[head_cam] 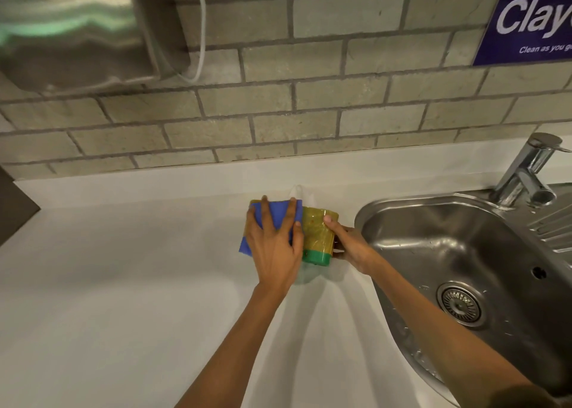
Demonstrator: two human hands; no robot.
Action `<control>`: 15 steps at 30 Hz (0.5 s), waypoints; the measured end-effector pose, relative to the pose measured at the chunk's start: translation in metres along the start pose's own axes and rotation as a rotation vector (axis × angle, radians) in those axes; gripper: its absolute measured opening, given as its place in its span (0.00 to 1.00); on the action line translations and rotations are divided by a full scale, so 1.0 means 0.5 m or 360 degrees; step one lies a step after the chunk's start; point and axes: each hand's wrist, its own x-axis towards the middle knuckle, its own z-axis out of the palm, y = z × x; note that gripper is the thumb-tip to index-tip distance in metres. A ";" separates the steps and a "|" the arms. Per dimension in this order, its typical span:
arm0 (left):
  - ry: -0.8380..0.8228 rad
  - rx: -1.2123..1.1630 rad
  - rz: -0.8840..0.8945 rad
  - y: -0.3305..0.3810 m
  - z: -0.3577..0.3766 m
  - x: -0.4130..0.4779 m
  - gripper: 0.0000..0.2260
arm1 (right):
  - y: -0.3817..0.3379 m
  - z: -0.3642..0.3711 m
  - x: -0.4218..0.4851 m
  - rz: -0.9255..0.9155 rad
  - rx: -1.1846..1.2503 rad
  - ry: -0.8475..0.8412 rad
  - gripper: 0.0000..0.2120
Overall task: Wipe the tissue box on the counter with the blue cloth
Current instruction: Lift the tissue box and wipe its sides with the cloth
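Note:
The tissue box (318,234) is yellow-gold with a green band at its near end, and it stands on the white counter (123,284) just left of the sink. A white tissue (299,192) pokes up at its far end. The blue cloth (277,215) lies over the box's left side. My left hand (275,243) presses flat on the cloth with fingers spread. My right hand (349,243) grips the box's right side, thumb on top.
A steel sink (458,253) with a drain and a chrome tap (526,172) lies right of the box. A brick-tile wall runs behind, bearing a steel dispenser (77,30) at upper left and a purple sign (529,17) at upper right.

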 end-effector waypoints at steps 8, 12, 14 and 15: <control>0.0041 0.0032 0.0105 -0.040 -0.010 -0.004 0.22 | 0.002 -0.005 0.005 0.0008 0.0011 0.0005 0.33; -0.0023 -0.0037 0.0025 0.024 0.008 -0.001 0.21 | -0.002 -0.004 -0.002 0.0010 -0.0008 0.0003 0.42; -0.0074 0.0078 0.0313 0.020 0.010 -0.022 0.21 | 0.000 -0.011 -0.006 0.0003 0.0017 -0.0007 0.46; -0.0081 0.0125 0.0458 0.005 0.008 -0.033 0.22 | 0.000 -0.014 -0.007 0.0001 0.0022 -0.0017 0.47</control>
